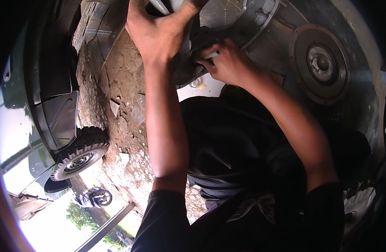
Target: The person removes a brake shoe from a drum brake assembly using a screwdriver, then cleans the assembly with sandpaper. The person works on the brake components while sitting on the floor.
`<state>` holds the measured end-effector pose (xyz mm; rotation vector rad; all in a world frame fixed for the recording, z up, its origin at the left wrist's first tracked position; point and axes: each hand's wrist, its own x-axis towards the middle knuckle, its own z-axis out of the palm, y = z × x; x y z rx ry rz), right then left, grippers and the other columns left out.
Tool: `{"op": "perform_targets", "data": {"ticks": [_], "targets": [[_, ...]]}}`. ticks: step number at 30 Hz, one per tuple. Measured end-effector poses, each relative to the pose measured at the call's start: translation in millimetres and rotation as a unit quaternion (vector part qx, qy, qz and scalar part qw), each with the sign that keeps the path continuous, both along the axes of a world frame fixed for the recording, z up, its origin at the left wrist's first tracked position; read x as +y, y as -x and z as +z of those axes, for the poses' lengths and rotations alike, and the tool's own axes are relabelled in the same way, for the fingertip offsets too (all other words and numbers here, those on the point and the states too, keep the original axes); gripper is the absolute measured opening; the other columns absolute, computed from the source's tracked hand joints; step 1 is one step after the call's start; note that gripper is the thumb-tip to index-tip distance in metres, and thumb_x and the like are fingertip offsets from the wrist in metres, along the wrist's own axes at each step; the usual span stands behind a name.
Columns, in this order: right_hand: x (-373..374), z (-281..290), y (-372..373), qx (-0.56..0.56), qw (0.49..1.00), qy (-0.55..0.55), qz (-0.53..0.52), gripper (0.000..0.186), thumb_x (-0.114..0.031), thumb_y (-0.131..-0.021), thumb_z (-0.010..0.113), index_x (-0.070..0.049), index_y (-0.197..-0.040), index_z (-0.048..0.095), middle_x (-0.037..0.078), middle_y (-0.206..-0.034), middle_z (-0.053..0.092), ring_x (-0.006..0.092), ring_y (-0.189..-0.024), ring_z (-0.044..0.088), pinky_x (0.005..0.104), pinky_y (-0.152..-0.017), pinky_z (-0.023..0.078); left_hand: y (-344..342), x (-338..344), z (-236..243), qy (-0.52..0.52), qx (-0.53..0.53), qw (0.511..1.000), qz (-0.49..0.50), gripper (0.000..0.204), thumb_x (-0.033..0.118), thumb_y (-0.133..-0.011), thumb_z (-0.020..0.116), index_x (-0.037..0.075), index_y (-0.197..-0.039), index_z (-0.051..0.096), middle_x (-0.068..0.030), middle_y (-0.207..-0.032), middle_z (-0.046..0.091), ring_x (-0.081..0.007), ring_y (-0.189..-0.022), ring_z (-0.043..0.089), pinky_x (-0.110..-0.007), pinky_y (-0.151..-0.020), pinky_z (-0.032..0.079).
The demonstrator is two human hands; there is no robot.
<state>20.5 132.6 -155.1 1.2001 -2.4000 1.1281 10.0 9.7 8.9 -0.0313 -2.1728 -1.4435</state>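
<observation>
Machine part (186, 74): metal, uneven, greasy-looking in places.
Round plate (320, 64): metal, dull and rusty-looking, brighter and scuffed at centre.
Tyre (93, 146): matt rubber, deeply ribbed.
Wheel rim (80, 162): metal, smooth, slightly glossy.
Ground (125, 113): earth and stone, rough, dry-looking.
Shirt (243, 229): matt cloth, softly creased.

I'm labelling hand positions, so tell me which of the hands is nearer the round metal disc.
Right. The right hand is left of the round metal disc, apart from it; the left hand is farther left and higher in the picture.
</observation>
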Motion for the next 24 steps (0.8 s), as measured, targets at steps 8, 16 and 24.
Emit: {"op": "perform_targets", "data": {"ticks": [8, 16, 24], "targets": [[14.0, 51.2, 34.5, -0.388, 0.914, -0.101, 0.068, 0.026, -0.021, -0.099, 0.076, 0.0, -0.115, 0.08, 0.017, -0.102, 0.082, 0.0259, -0.093, 0.081, 0.0406, -0.089, 0.064, 0.2, -35.0, -26.6, 0.037, 0.013, 0.997, 0.072, 0.099, 0.024, -0.079, 0.102, -0.017, -0.152, 0.049, -0.0246, -0.146, 0.064, -0.0301, -0.13, 0.065, -0.04, -0.113, 0.05], [58.1, -35.8, 26.2, -0.526, 0.795, 0.296, 0.06, 0.026, -0.016, -0.103, 0.079, 0.002, -0.121, 0.078, 0.012, -0.11, 0.081, 0.0213, -0.105, 0.079, 0.0348, -0.094, 0.066, 4.5, -47.8, -29.6, 0.019, 0.038, 0.999, -0.026, 0.082, 0.028, -0.081, 0.1, -0.007, -0.144, 0.06, -0.0177, -0.133, 0.07, -0.025, -0.12, 0.068, -0.038, -0.108, 0.052], [16.9, -52.6, 17.2, -0.125, 0.983, 0.123, -0.049, 0.023, -0.027, -0.095, 0.083, -0.005, -0.102, 0.083, 0.017, -0.097, 0.081, 0.0366, -0.093, 0.079, 0.0444, -0.08, 0.061, 14.4, -45.7, -20.7, 0.117, 0.053, 0.991, -0.035, 0.08, 0.025, -0.081, 0.1, -0.007, -0.142, 0.06, -0.0171, -0.13, 0.071, -0.0254, -0.119, 0.069, -0.038, -0.105, 0.054]]}}
